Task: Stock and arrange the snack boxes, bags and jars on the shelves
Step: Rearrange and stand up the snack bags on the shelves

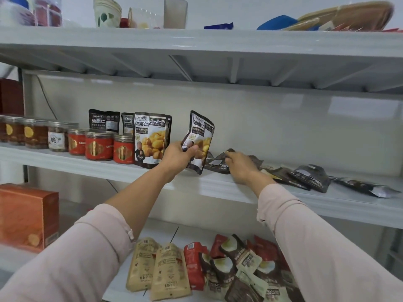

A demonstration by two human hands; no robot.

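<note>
My left hand (177, 156) grips a black chestnut bag (201, 131) by its lower part and holds it upright, tilted, over the middle shelf (152, 173). Just left of it stands another chestnut bag (151, 138), with two more (104, 119) behind. My right hand (239, 165) pinches the edge of a flat-lying dark bag (218, 163) on the same shelf. Several more dark bags (309, 175) lie flat to the right. Red-labelled jars (99, 146) stand in a row at the left.
The top shelf (196, 40) carries cups, a container and flat trays. On the bottom shelf lie tan bags (159, 269), red packets (194, 262) and dark coconut-print bags (239, 271). An orange box (26, 216) stands at lower left.
</note>
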